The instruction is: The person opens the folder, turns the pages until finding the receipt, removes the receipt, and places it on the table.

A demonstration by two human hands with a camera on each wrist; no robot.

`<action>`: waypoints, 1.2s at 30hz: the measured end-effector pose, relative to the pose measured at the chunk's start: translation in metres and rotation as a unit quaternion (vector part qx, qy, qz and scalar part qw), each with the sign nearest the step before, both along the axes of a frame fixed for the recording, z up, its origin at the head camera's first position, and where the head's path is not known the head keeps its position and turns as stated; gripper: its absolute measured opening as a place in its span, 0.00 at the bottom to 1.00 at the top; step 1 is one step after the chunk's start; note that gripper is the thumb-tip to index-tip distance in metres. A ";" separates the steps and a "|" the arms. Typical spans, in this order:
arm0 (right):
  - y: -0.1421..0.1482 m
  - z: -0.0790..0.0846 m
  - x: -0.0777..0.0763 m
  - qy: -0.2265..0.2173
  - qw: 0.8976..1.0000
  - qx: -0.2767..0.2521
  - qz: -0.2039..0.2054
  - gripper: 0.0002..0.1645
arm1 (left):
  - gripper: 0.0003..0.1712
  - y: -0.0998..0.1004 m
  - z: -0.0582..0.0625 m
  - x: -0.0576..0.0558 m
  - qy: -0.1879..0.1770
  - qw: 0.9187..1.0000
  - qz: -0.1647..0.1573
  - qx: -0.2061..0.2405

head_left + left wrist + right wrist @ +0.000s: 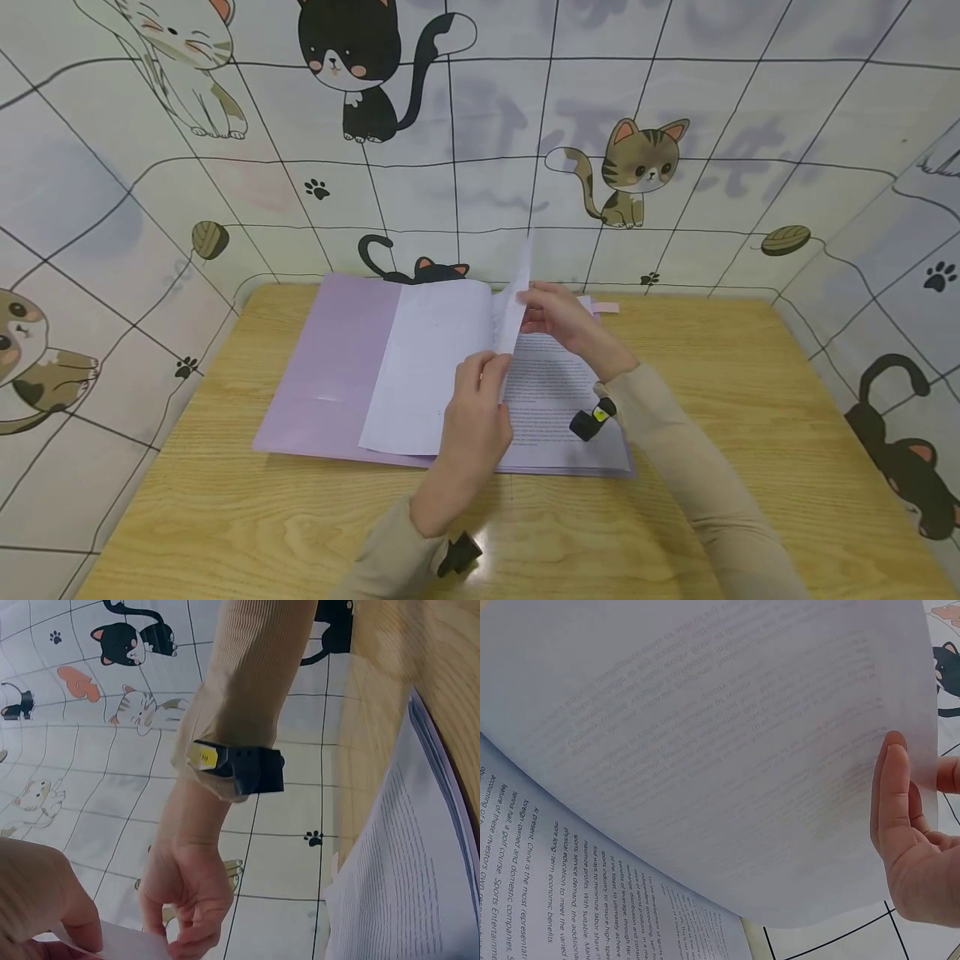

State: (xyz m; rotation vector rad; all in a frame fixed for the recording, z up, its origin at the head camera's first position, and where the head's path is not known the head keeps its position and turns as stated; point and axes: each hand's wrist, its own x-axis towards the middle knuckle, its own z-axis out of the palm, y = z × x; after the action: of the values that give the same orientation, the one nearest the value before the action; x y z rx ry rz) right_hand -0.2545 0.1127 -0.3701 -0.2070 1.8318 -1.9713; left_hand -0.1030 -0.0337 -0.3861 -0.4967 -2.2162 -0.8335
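Note:
A purple folder [330, 358] lies spread on the table, with a thick stack of printed pages [558, 392] inside. One sheet of paper [517, 308] stands raised near the middle, its print showing through in the right wrist view. My left hand [476, 417] pinches the near part of this sheet's edge; in the left wrist view the same hand [45, 900] is partly cut off. Farther along the edge, my right hand [558, 312] holds the sheet, fingers [895, 787] on one face and thumb behind. Turned pages [427, 367] lie on the left.
A pink tab [606, 307] sticks out at the folder's far right. Under everything is a wooden table [720, 367], backed and flanked by a cat-patterned wall covering [487, 192]. Each wrist wears a small black camera [459, 554].

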 end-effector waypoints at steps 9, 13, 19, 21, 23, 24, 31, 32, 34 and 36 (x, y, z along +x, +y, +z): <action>0.000 0.000 -0.001 0.004 1.000 -0.017 0.022 0.10 | 0.30 -0.028 -0.004 -0.004 -0.037 0.999 0.016 0.022; 0.003 -0.003 -0.002 0.005 1.000 -0.017 0.024 0.08 | 0.29 -0.042 -0.007 -0.003 -0.072 0.997 0.029 0.025; 0.011 -0.010 -0.003 0.000 1.000 -0.002 0.014 0.09 | 0.31 -0.062 -0.016 -0.002 -0.084 0.995 0.041 0.023; 0.013 -0.012 -0.005 -0.004 1.000 0.001 0.012 0.09 | 0.31 -0.068 -0.019 -0.003 -0.084 0.995 0.045 0.023; 0.015 -0.014 -0.006 -0.007 1.000 0.000 0.010 0.09 | 0.31 -0.073 -0.022 -0.003 -0.087 0.995 0.049 0.025; 0.015 -0.015 -0.006 -0.008 1.000 -0.001 0.010 0.09 | 0.31 -0.075 -0.023 -0.002 -0.089 0.994 0.051 0.026; 0.021 -0.020 -0.009 -0.011 1.000 0.003 0.004 0.08 | 0.32 -0.091 -0.035 -0.001 -0.111 0.991 0.070 0.023; 0.021 -0.021 -0.010 -0.012 1.000 0.004 0.003 0.08 | 0.32 -0.093 -0.036 -0.001 -0.114 0.991 0.073 0.023; 0.023 -0.022 -0.011 -0.014 1.000 0.008 0.000 0.08 | 0.33 -0.098 -0.040 0.000 -0.122 0.989 0.077 0.022; 0.024 -0.024 -0.012 -0.016 1.000 0.012 -0.002 0.08 | 0.33 -0.103 -0.044 0.000 -0.129 0.988 0.080 0.021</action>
State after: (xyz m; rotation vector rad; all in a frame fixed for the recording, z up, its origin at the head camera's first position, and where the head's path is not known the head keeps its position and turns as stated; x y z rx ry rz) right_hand -0.2660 0.1371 -0.3940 -0.1622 1.8351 -1.9443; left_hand -0.1032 -0.1364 -0.4305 -0.1937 -2.4300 -0.8976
